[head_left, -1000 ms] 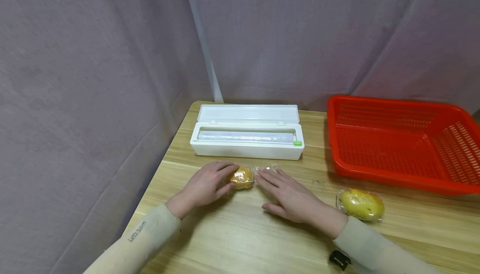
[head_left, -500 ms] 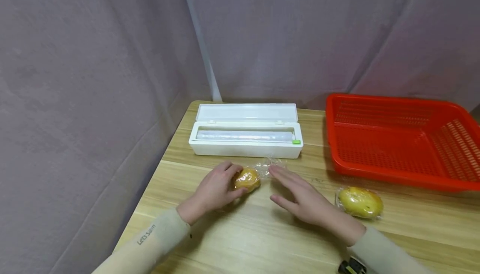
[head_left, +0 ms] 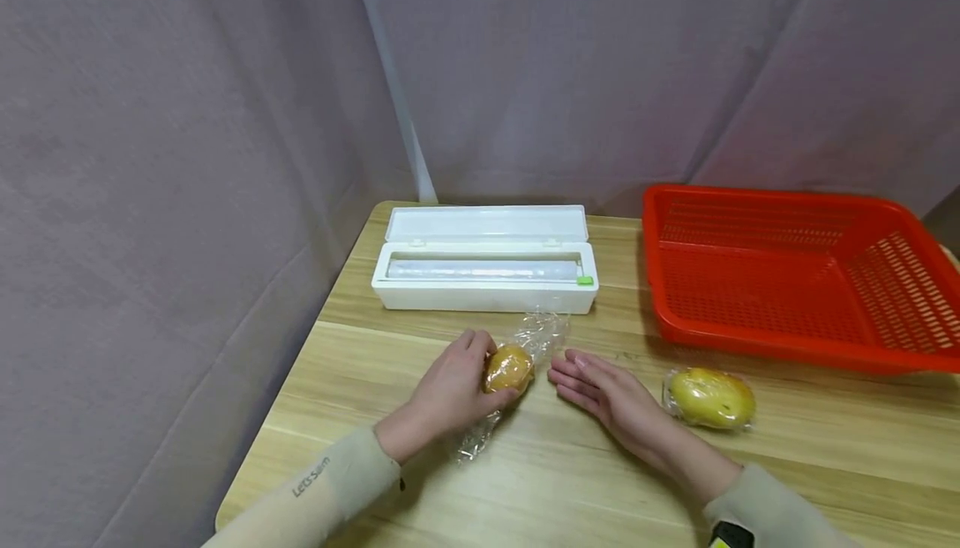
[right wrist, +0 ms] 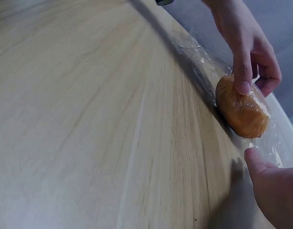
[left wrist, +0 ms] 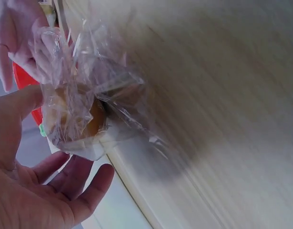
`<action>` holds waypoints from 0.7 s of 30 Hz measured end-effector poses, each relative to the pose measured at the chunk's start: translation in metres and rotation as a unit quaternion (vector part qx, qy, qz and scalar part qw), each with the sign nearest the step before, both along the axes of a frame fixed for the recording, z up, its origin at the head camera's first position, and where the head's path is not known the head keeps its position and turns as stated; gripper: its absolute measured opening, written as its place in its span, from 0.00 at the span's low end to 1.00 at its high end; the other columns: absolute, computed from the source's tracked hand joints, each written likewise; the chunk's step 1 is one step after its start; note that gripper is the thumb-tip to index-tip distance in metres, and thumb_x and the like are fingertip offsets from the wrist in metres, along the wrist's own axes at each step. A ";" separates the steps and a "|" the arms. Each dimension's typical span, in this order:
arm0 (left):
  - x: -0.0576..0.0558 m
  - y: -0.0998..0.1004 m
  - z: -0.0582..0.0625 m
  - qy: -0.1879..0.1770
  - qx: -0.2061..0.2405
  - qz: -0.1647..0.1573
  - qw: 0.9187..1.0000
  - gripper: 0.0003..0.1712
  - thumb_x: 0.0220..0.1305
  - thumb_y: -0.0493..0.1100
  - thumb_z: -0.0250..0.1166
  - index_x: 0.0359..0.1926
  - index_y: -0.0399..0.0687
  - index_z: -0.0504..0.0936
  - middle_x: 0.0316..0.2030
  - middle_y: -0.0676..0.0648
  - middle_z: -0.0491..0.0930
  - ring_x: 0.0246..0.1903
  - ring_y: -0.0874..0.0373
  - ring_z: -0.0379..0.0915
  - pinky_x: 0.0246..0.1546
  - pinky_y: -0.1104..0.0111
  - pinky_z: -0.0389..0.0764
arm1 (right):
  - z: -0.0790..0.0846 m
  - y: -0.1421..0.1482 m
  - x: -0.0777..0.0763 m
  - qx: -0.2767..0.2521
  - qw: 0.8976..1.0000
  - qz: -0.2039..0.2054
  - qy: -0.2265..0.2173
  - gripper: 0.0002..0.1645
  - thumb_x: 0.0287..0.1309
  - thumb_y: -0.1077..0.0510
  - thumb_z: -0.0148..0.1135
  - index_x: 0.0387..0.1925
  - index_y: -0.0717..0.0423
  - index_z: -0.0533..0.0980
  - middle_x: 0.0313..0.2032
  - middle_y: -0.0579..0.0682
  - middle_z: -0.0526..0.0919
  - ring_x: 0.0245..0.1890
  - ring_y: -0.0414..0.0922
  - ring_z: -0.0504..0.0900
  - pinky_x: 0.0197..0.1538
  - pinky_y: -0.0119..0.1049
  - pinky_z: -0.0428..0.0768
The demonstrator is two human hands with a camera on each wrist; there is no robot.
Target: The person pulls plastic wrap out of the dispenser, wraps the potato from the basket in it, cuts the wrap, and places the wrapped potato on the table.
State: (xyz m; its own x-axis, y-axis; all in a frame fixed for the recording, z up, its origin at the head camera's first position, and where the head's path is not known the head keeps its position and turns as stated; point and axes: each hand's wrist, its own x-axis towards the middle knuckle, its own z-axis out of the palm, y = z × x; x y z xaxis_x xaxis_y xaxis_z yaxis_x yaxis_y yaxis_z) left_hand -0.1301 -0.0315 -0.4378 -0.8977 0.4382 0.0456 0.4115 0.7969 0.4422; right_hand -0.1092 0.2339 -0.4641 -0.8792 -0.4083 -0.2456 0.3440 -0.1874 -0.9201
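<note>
My left hand (head_left: 450,394) grips an oval orange-yellow fruit (head_left: 509,369) between thumb and fingers, low over the table. Clear cling film (head_left: 543,334) wraps the fruit, and loose crinkled ends stick out at its far and near sides. In the right wrist view the thumb presses on the top of the wrapped fruit (right wrist: 241,112). My right hand (head_left: 611,398) is just to the right of it, fingers straight and holding nothing. From the left wrist view, loose film (left wrist: 101,71) stands up around the fruit, with the right hand (left wrist: 20,36) behind.
Behind the hands sits an open white cling film box (head_left: 483,296) with a roll inside and a green slider (head_left: 585,280). A red plastic basket (head_left: 795,346) stands at the back right. Before it lies a film-wrapped yellow mango (head_left: 711,398) on the wooden table (head_left: 570,490).
The left hand has moved right with the fruit and turned it, so a film end now shows on the near side. The right hand has let go of the film and drawn back.
</note>
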 end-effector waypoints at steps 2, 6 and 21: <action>0.000 0.002 -0.001 -0.008 0.006 0.004 1.000 0.31 0.58 0.57 0.81 0.49 0.46 0.76 0.40 0.53 0.73 0.37 0.60 0.70 0.38 0.68 0.79 | -0.001 0.000 -0.003 -0.026 0.999 -0.012 -0.033 0.41 0.88 0.49 0.41 0.81 0.74 0.44 0.79 0.72 0.58 0.78 0.61 0.64 0.74 0.40 0.72; -0.001 0.005 -0.001 -0.026 0.019 0.010 0.999 0.30 0.58 0.57 0.82 0.49 0.47 0.75 0.39 0.53 0.71 0.36 0.60 0.70 0.36 0.69 0.77 | -0.003 -0.002 -0.012 -0.069 0.994 -0.035 -0.079 0.42 0.87 0.47 0.42 0.82 0.73 0.44 0.80 0.72 0.54 0.80 0.62 0.59 0.76 0.44 0.68; 0.005 0.008 0.003 -0.025 0.010 0.002 1.000 0.37 0.57 0.70 0.77 0.52 0.48 0.79 0.42 0.52 0.76 0.35 0.61 0.71 0.36 0.70 0.77 | -0.004 -0.018 -0.033 -0.060 0.989 -0.087 -0.105 0.32 0.84 0.48 0.51 0.74 0.66 0.61 0.64 0.60 0.76 0.60 0.46 0.81 0.71 0.40 0.77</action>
